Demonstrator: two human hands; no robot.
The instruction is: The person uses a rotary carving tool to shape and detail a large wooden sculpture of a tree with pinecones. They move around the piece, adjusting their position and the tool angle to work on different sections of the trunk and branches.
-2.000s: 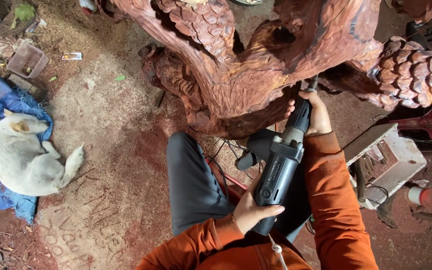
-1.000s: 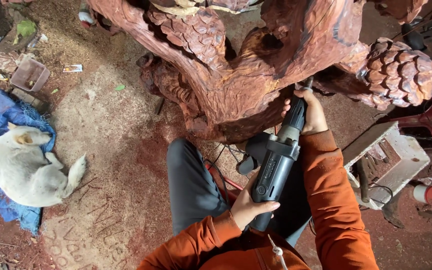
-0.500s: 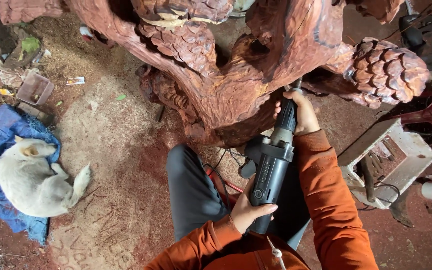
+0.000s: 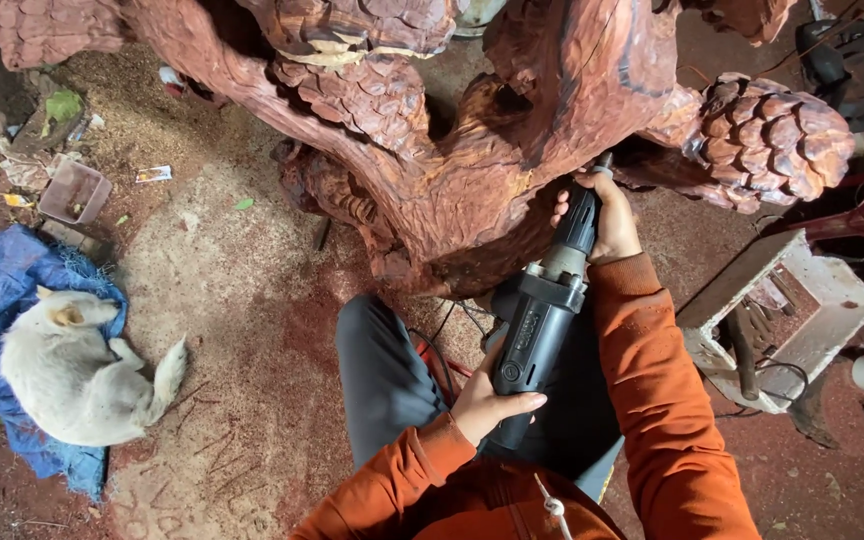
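Reddish wood fills the top of the view: a large carved sculpture (image 4: 472, 150) of twisting branches, with scaled pine cones (image 4: 782, 135) cut into its right side, standing on an earth floor (image 4: 232, 290) dusted with pale sawdust and red shavings. The person sits low beneath its underside, knees drawn up in dark trousers (image 4: 382, 370), which puts the overhanging wood within arm's reach.

At the left a pale dog (image 4: 72, 375) lies curled partly on a blue tarpaulin (image 4: 2, 290), well apart from the work. At the right a white wooden box (image 4: 782, 310) of tools stands just beside the person's right arm, close enough to reach without rising.

The black power grinder (image 4: 537, 330) runs diagonally from lap to carving, its slim nose touching the dark hollow below the pine cone. The right hand (image 4: 607, 215), in an orange sleeve, is closed around the narrow neck near the tip, likely to steer the bit finely. The left hand (image 4: 487, 405) grasps the thick rear body from below, bearing its weight and steadying the angle. A cable (image 4: 442, 340) trails near the legs.
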